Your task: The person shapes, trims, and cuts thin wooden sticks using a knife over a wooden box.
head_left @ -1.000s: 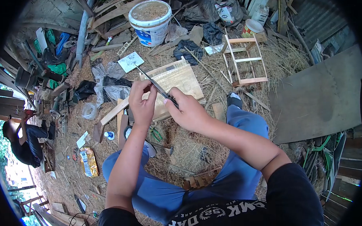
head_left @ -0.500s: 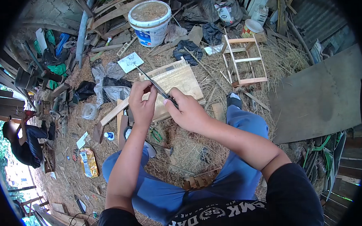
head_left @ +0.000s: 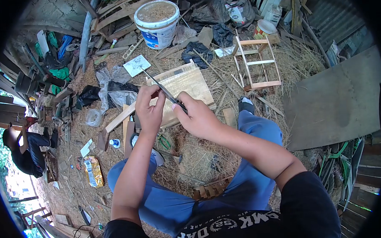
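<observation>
My right hand (head_left: pixel 197 117) is closed round the dark handle of a long, thin knife (head_left: pixel 167 92), its blade slanting up and to the left. Beside the blade, my left hand (head_left: pixel 150 112) has its thumb and fingers pinched together near the metal. Whatever lies in that pinch, if anything, is too small or hidden to make out. Under both hands is a pale wooden board (head_left: pixel 193 87), resting low between my feet and partly covered by them.
A small wooden frame (head_left: pixel 258 63) stands to the right of the board. Beyond is a bucket of shavings (head_left: pixel 157 29). A large flat panel (head_left: pixel 334 100) lies at the right. Another person (head_left: pixel 28 149) sits at far left. Straw, plastic bags and a yellow packet (head_left: pixel 93 171) litter the ground.
</observation>
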### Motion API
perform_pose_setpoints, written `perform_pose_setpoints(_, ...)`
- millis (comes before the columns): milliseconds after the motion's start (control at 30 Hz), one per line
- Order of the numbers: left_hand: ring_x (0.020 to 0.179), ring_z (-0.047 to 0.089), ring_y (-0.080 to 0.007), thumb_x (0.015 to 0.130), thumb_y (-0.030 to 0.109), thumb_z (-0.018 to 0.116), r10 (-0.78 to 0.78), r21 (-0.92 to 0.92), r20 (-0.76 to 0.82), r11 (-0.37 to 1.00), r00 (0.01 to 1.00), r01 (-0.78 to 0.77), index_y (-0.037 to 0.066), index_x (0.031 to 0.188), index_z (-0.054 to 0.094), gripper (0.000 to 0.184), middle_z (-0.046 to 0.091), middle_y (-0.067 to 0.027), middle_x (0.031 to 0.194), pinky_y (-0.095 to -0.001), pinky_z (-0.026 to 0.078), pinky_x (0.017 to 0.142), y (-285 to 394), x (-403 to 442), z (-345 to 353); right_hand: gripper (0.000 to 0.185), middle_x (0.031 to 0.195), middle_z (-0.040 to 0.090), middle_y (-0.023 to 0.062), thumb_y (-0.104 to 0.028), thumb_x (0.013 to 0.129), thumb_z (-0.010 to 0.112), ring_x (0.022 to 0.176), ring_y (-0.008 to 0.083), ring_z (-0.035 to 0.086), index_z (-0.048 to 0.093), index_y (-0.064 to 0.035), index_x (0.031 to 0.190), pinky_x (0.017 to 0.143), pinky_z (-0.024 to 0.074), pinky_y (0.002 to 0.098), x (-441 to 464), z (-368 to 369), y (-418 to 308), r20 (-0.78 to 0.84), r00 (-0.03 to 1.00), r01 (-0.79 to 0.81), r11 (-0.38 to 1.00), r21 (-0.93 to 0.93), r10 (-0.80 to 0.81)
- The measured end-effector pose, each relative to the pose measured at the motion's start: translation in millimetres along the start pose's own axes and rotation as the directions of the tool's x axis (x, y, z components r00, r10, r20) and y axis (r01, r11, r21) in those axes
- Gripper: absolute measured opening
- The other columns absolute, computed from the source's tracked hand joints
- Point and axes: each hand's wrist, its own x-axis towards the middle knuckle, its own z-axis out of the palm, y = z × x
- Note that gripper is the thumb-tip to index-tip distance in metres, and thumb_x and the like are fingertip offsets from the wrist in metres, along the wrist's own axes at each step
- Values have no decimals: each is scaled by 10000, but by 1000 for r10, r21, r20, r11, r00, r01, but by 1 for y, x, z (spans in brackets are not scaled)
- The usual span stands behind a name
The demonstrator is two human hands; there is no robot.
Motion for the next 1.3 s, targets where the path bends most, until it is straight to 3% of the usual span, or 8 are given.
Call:
perform_pose_setpoints(533,797,660,-189,848,-66,732,67,72,68,995,995,-72,13,1009,672,189,629,-89,888,-289,534,725,12,1,-1,259,697,631,284,-224,1022,534,715,504,641,482,28,1048,652,474,565,0,-7,-4,3,1000,1,1000,29,-1)
perform_pose_setpoints(1067,801,686,-186,864,-46,745,37,31,75,999,996,-39,2,997,695,150,674,-93,905,-288,560,737,13,1,2,364,824,672,323,-255,1047,470,805,509,667,590,77,959,762,524,571,1,-16,-12,45,997,-54,981,-185,63)
perform_pose_setpoints(1133,835,686,-196,860,-44,728,17,43,126,999,992,-22,4,1045,675,198,666,-108,944,-300,564,755,13,1,0,373,832,674,323,-259,1049,468,817,506,669,596,80,958,770,524,570,0,-18,-11,53,996,-64,983,-170,74)
perform_pose_setpoints(1300,920,634,-261,853,-8,634,76,4,69,997,995,-76,-9,1095,593,246,620,-133,1000,-361,522,842,23,9,-15,420,809,660,319,-304,1068,441,800,513,652,589,71,950,763,501,572,-3,-19,-13,65,995,-61,978,-202,75)
